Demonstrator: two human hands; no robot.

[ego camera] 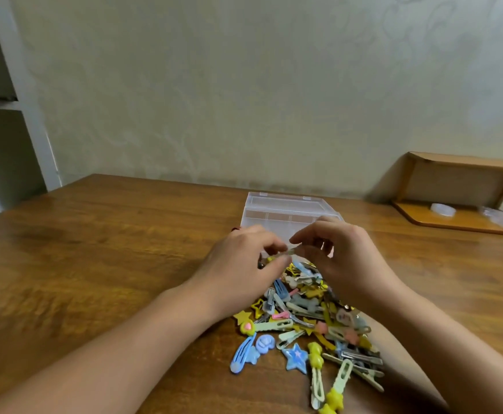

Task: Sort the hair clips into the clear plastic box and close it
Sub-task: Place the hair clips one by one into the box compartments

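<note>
A heap of colourful hair clips [310, 321] lies on the wooden table [109, 249] between my forearms. Just beyond it stands the clear plastic box [274, 219], open, with its lid [286, 201] lying flat behind and dividers showing inside. My left hand [241, 264] and my right hand [340, 258] meet over the box's near edge. Together they pinch a small pale clip [292, 251] between their fingertips. The hands hide the near part of the box.
A low wooden shelf [459, 192] sits at the table's back right with small clear items on it. A white shelf unit [20, 115] stands at the far left. The wall runs close behind the box. Bare tabletop spreads to the left.
</note>
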